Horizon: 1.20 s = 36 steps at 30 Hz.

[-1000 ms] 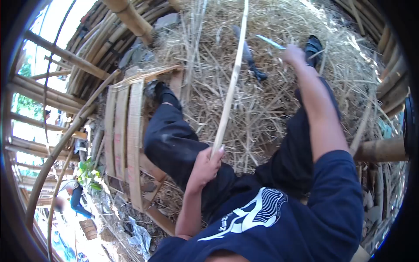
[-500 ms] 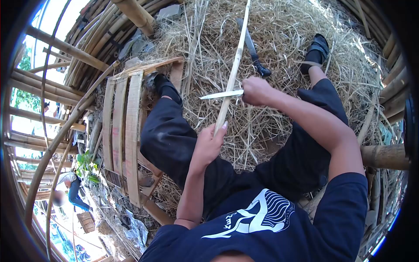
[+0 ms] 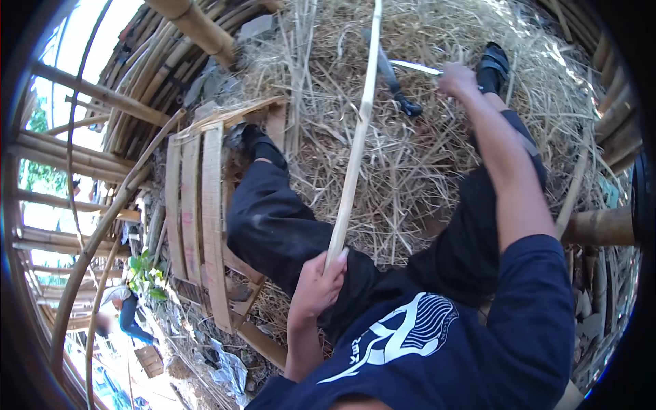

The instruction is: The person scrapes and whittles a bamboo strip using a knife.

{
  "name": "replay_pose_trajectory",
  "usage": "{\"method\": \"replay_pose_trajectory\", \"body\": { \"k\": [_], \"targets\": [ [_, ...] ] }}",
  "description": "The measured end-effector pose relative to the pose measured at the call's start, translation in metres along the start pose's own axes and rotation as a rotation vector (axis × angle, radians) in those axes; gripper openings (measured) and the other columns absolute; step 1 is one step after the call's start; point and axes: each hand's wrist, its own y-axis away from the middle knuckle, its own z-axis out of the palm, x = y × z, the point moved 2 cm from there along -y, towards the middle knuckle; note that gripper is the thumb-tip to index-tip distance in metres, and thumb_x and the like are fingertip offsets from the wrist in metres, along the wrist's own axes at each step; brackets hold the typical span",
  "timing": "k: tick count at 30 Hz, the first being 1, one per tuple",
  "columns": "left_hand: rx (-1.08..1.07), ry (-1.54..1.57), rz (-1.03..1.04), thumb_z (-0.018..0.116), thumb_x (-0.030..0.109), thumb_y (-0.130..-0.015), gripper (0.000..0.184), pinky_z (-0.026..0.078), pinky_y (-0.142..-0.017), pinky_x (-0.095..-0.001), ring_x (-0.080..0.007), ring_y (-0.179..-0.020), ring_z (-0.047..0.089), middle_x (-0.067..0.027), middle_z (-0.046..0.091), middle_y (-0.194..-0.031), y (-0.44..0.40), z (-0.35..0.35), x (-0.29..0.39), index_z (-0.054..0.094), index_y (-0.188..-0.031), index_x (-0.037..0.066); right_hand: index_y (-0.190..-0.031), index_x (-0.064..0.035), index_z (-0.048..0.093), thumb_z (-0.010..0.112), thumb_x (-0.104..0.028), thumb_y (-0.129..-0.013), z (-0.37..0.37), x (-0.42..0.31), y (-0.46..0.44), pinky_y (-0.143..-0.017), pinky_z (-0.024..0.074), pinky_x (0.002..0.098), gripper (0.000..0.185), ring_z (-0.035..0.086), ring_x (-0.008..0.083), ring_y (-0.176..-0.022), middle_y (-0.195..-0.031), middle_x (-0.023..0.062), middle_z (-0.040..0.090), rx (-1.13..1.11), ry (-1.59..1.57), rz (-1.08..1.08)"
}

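My left hand (image 3: 316,288) is closed around the lower end of a long pale bamboo strip (image 3: 354,154), close to my lap. The strip slants upward and out past the top of the view. Out to the right, my right hand (image 3: 458,80) grips a knife (image 3: 417,67), its bright blade pointing left and apart from the strip. A machete (image 3: 394,83) with a dark handle lies on the straw between the strip and my right hand; the knife's tip overlaps its blade in the view.
Dry straw and shavings (image 3: 396,171) cover the ground between my legs. A slatted wooden crate (image 3: 213,225) stands by my left foot. Bamboo poles (image 3: 102,89) form a frame at left, with another person (image 3: 126,311) beyond it. A thick bamboo pole (image 3: 601,227) is at right.
My right hand and the knife have moved from the strip up and to the right. My left hand has drawn the strip down and slightly left, toward my body.
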Motion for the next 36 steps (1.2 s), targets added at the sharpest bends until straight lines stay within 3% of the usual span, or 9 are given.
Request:
{"method": "replay_pose_trajectory", "body": {
  "k": [6,12,16,17,24,28,31,34,36],
  "targets": [
    [-0.008,0.005,0.059,0.052,0.027,-0.098,0.026,0.023,-0.032,-0.0175,0.0005,-0.036,0.028,0.0079,0.036,-0.052,-0.019,-0.004,0.006,0.051,-0.084,0.005,-0.091,0.0052,0.068,0.054,-0.018,-0.081,-0.022,-0.084,0.037,-0.072,0.0551,0.0428,0.029,0.068,0.0332,-0.073,-0.084,0.0213,0.068,-0.144,-0.321,-0.209],
    [0.033,-0.169,0.249,0.051,0.028,-0.098,0.027,0.023,-0.031,-0.0184,0.0005,-0.036,0.029,0.0075,0.038,-0.053,-0.054,0.0,0.02,0.052,-0.084,0.004,-0.08,0.005,0.067,0.057,-0.017,-0.074,-0.011,-0.129,0.136,-0.074,0.0551,0.0416,0.024,0.067,0.0349,-0.074,-0.079,0.0237,0.066,-0.336,-0.112,-0.602],
    [0.147,-0.401,0.332,0.054,0.026,-0.095,0.03,0.034,-0.047,-0.0256,-0.0045,-0.052,0.04,0.0022,0.047,-0.057,-0.055,0.005,0.01,0.057,-0.08,0.001,-0.077,0.0033,0.066,0.058,-0.017,-0.074,0.006,-0.126,0.122,-0.074,0.055,0.0409,0.022,0.067,0.0342,-0.076,-0.082,0.0201,0.067,-0.293,-0.075,-0.604],
    [0.144,-0.403,0.327,0.054,0.026,-0.095,0.03,0.034,-0.047,-0.0256,-0.0045,-0.052,0.04,0.0022,0.047,-0.057,-0.055,0.007,0.006,0.057,-0.08,0.001,-0.076,0.0027,0.066,0.059,-0.017,-0.073,0.005,-0.121,0.109,-0.073,0.0551,0.0407,0.021,0.067,0.0336,-0.076,-0.082,0.0191,0.068,-0.343,-0.173,-0.443],
    [0.126,-0.271,0.239,0.055,0.024,-0.095,0.026,0.031,-0.045,-0.0228,-0.0028,-0.051,0.039,0.005,0.044,-0.056,-0.042,0.009,0.004,0.055,-0.079,0.003,-0.082,0.0021,0.069,0.057,-0.013,-0.073,0.003,-0.097,0.05,-0.077,0.0546,0.0411,0.021,0.067,0.0336,-0.086,-0.089,0.0209,0.068,-0.138,-0.001,-0.442],
    [0.081,-0.172,0.022,0.055,0.027,-0.096,0.027,0.027,-0.039,-0.0196,-0.0009,-0.045,0.037,0.0067,0.042,-0.056,0.006,0.005,-0.006,0.054,-0.079,0.006,-0.098,0.0013,0.068,0.053,-0.02,-0.082,0.004,-0.024,0.001,-0.077,0.0544,0.0417,0.03,0.068,0.0361,-0.085,-0.088,0.0195,0.069,0.134,-0.189,0.037],
    [0.106,-0.09,0.024,0.055,0.029,-0.096,0.028,0.025,-0.035,-0.0188,-0.0006,-0.039,0.034,0.0068,0.042,-0.055,0.004,-0.007,-0.017,0.055,-0.079,0.006,-0.093,0.0033,0.067,0.054,-0.021,-0.082,-0.017,-0.033,0.003,-0.072,0.0546,0.0416,0.03,0.069,0.033,-0.079,-0.085,0.0198,0.069,0.12,-0.153,-0.098],
    [0.038,-0.004,0.059,0.055,0.029,-0.096,0.03,0.024,-0.034,-0.019,-0.0002,-0.038,0.032,0.0067,0.041,-0.055,-0.02,0.003,-0.004,0.055,-0.08,0.004,-0.097,0.0022,0.067,0.05,-0.021,-0.086,-0.047,-0.09,0.045,-0.074,0.0549,0.0402,0.031,0.067,0.0254,-0.077,-0.085,0.017,0.067,-0.175,-0.356,-0.156],
    [0.065,-0.085,0.138,0.052,0.028,-0.098,0.028,0.022,-0.031,-0.0174,0.0009,-0.035,0.028,0.0085,0.036,-0.051,-0.038,0.005,0.004,0.052,-0.081,0.006,-0.091,0.004,0.067,0.051,-0.018,-0.081,-0.044,-0.113,0.071,-0.076,0.055,0.0423,0.029,0.067,0.0321,-0.079,-0.087,0.0206,0.067,-0.18,-0.251,-0.34]
  ]
}}
